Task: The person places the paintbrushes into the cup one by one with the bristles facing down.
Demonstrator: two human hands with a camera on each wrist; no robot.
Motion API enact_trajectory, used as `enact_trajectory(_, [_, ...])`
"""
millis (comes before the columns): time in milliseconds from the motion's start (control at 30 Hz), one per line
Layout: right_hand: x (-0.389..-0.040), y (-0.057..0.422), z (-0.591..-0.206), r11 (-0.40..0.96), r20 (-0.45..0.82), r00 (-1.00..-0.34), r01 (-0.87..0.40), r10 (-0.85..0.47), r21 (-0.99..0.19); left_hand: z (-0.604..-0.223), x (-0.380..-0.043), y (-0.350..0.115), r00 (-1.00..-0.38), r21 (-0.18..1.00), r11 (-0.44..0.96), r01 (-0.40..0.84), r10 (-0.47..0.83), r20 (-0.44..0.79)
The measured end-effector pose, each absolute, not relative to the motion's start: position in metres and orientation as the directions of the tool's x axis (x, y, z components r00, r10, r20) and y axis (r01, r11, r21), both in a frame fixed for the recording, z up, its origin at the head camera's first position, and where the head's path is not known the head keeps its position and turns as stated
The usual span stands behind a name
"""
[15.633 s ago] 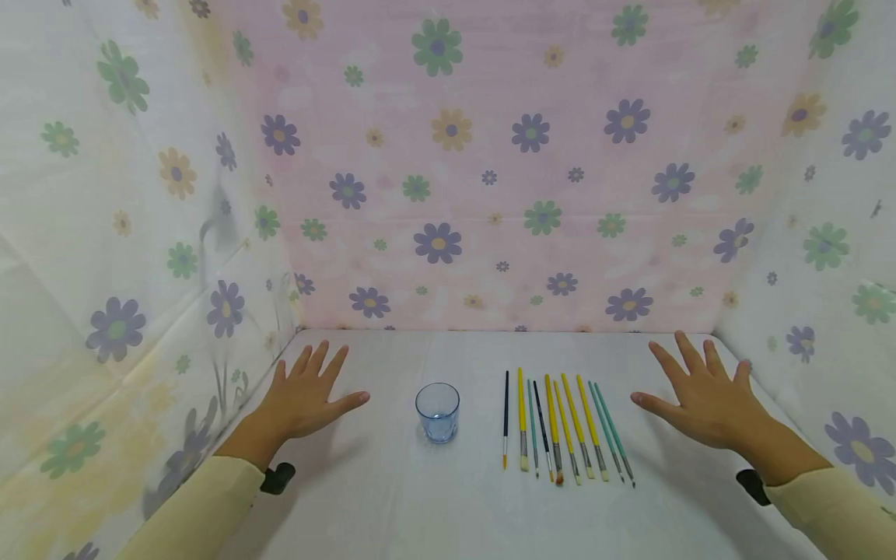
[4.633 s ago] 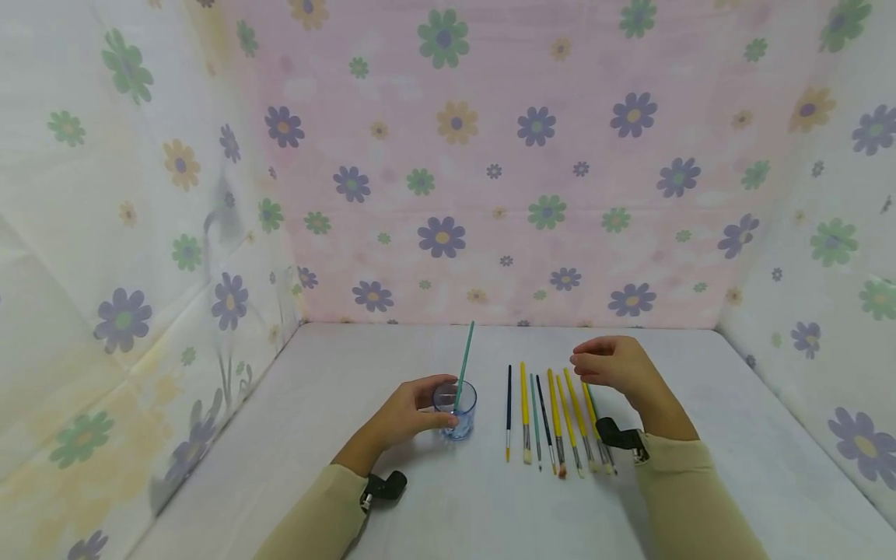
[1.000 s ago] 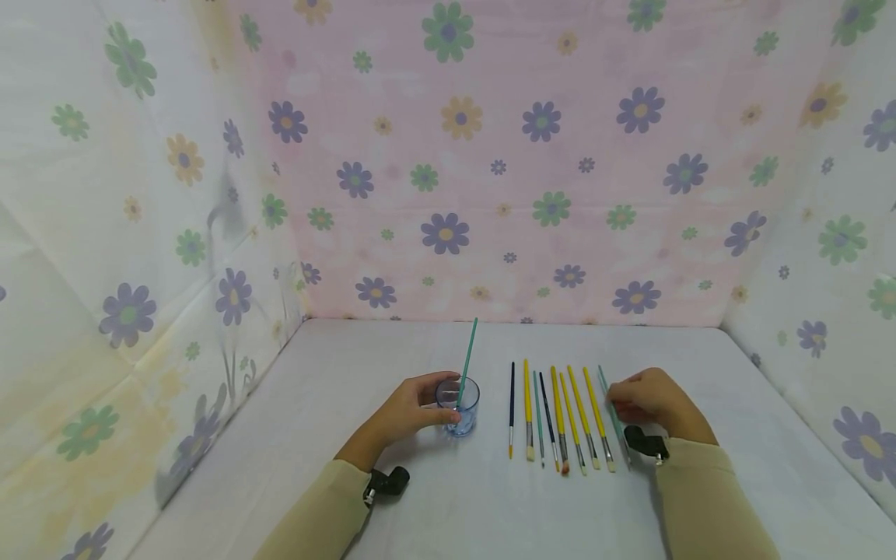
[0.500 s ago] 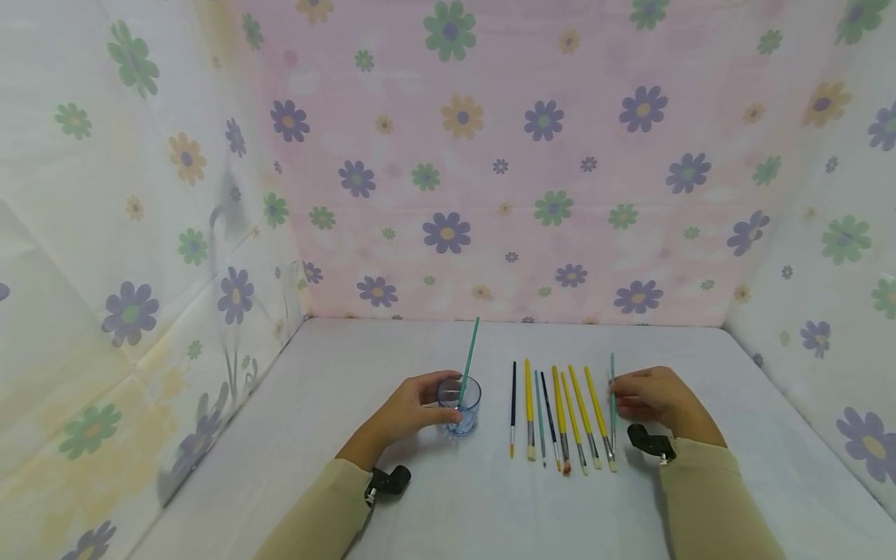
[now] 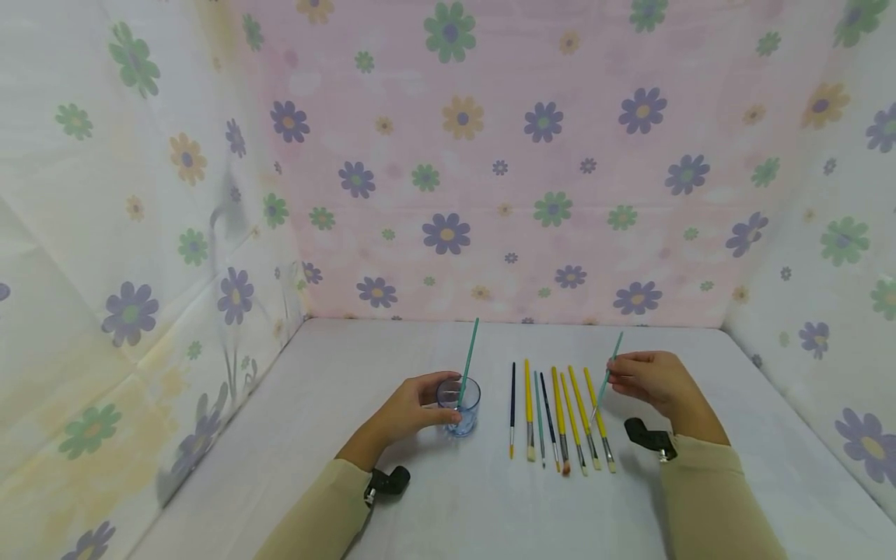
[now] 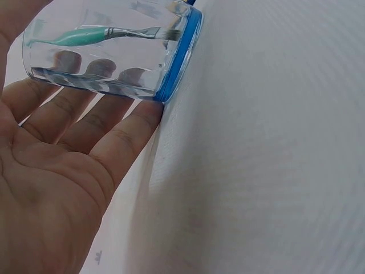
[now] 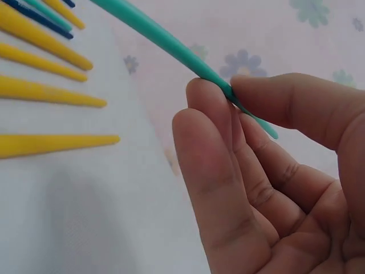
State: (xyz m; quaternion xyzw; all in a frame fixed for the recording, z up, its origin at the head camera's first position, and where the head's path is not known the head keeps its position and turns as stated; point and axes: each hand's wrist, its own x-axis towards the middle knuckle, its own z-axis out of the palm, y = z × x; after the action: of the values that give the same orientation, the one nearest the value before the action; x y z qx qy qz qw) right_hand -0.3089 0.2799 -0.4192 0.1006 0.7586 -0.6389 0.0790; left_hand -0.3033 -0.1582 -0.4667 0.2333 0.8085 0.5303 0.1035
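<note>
My left hand holds a clear bluish drinking glass, its thumb and fingers round the side. A teal paintbrush leans in that glass, handle up; in the left wrist view its bristles are near the blue-tinted base. On the right, my right hand pinches a second teal paintbrush by its upper handle, between thumb and fingertips. That brush slants with its bristle end down and left, over the rightmost yellow brushes. The right wrist view shows its handle but not its bristles.
Between the hands lies a row of paintbrushes, handles pointing away: a black brush, a thick yellow brush, a teal brush and several more yellow ones. A white cloth covers the table. A flowered pink curtain closes the back.
Two teal brushes have left the row's right end since the first frame: one stands in the glass, the other is in my right hand. In the last second that one rose and tilted leftward.
</note>
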Motion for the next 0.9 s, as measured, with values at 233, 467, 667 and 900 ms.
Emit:
enact_trajectory(233, [-0.305, 0.275, -0.405, 0.131, -0.149, -0.989, 0.15, 0.023, -0.98, -0.467, -0.304, -0.158, -0.874, 0.906, 0.335, 0.259, 0.48, 0.072])
enact_trajectory(467, [-0.298, 0.27, -0.391, 0.135, -0.051, -0.999, 0.05, -0.001, -0.99, -0.466, -0.305, -0.158, -0.868, 0.909, 0.322, 0.264, 0.489, 0.079])
enact_trajectory(667, [-0.289, 0.258, -0.376, 0.107, 0.02, -1.0, -0.019, 0.002, -0.994, -0.466, -0.305, -0.159, -0.866, 0.906, 0.324, 0.271, 0.493, 0.083])
enact_trajectory(900, [-0.284, 0.241, -0.362, 0.105, 0.073, -0.997, -0.069, 0.039, -0.992, -0.467, -0.305, -0.159, -0.865, 0.909, 0.321, 0.264, 0.495, 0.077])
